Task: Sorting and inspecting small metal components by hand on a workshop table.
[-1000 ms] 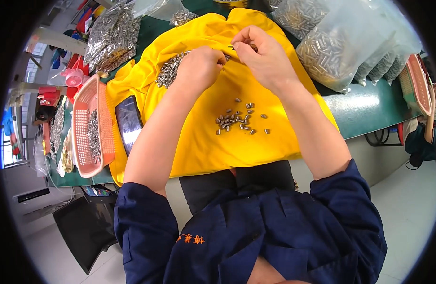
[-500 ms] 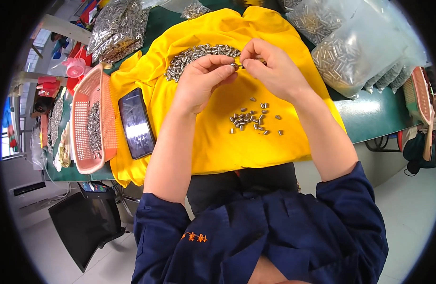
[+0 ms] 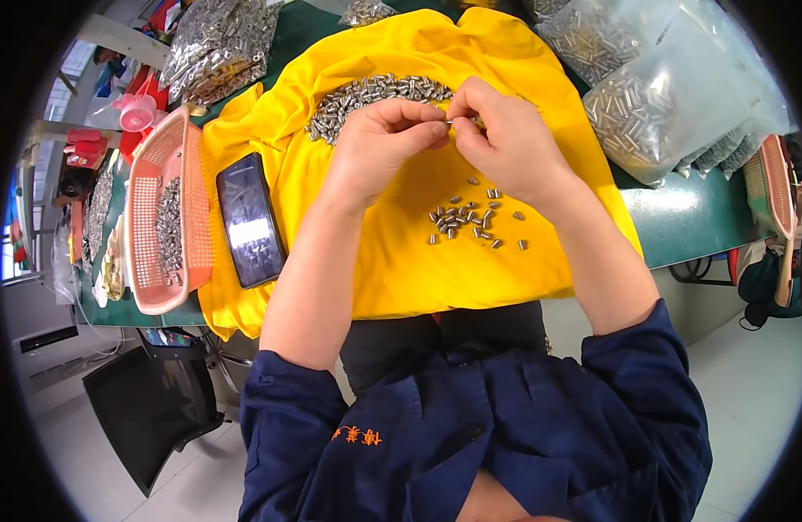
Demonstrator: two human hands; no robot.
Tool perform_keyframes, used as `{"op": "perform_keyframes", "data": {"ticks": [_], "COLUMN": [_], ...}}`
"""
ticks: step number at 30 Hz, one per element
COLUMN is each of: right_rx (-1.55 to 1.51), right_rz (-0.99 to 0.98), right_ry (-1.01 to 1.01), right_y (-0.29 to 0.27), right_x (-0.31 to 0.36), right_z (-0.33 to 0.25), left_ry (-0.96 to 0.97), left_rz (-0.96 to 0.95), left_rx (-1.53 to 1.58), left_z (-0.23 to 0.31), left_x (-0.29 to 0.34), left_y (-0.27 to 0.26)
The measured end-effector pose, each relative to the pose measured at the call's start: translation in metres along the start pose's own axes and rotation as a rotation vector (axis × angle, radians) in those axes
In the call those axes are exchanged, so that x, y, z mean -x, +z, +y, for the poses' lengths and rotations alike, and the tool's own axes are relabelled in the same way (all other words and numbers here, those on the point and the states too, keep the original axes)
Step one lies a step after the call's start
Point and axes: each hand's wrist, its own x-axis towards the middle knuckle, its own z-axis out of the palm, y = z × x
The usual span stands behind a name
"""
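My left hand (image 3: 385, 146) and my right hand (image 3: 507, 137) meet above the yellow cloth (image 3: 401, 278), fingertips almost touching. Thumb and forefinger of the left pinch a small metal piece (image 3: 449, 123), mostly covered by the fingers. My right hand is closed in a pinch against the same spot, and what it grips is too small and hidden to name. Just beyond the hands lies a large pile of short silvery metal cylinders (image 3: 366, 97). A smaller scattered group of such cylinders (image 3: 453, 222) rests on the cloth between my forearms.
Left of the cloth's middle lies a black phone (image 3: 250, 222). Beside it a pink plastic basket (image 3: 201, 235) holds small metal parts. Bags of metal parts (image 3: 218, 52) stand at the back left, and clear bags of cylinders (image 3: 631, 113) at the right on the green table (image 3: 679, 222).
Both hands have come closer together, and the metal piece that showed between the fingertips is now mostly covered. The whole view has shifted slightly.
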Motion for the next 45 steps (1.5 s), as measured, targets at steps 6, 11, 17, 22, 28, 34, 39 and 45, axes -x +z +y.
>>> {"op": "perform_keyframes", "data": {"ticks": [6, 11, 17, 22, 28, 34, 39, 45], "right_rx": [-0.271, -0.275, -0.152, -0.131, -0.177, -0.343, -0.384, -0.309], "right_rz": [0.012, -0.071, 0.204, 0.151, 0.106, 0.060, 0.052, 0.057], "right_ry": [0.152, 0.236, 0.077, 0.058, 0.047, 0.108, 0.124, 0.077], "right_y": [0.005, 0.003, -0.012, -0.005, -0.003, -0.001, -0.001, -0.001], "right_x": [-0.001, -0.001, -0.005, -0.004, -0.003, -0.004, -0.003, -0.002], "right_z": [0.011, 0.011, 0.010, 0.004, 0.006, 0.008, 0.004, 0.002], "left_ry": [0.056, 0.122, 0.049, 0.111, 0.173, -0.022, -0.034, -0.021], "left_rz": [0.043, 0.067, 0.107, 0.063, 0.133, 0.000, -0.003, 0.002], "left_rx": [-0.098, -0.229, -0.141, -0.400, -0.381, 0.214, 0.292, 0.310], "left_z": [-0.002, -0.006, 0.001, -0.005, -0.008, -0.002, 0.000, -0.001], "left_x": [0.000, -0.001, -0.002, 0.002, -0.001, 0.003, 0.005, 0.005], "left_y": [0.003, 0.002, -0.016, 0.002, -0.001, 0.000, 0.004, 0.004]}}
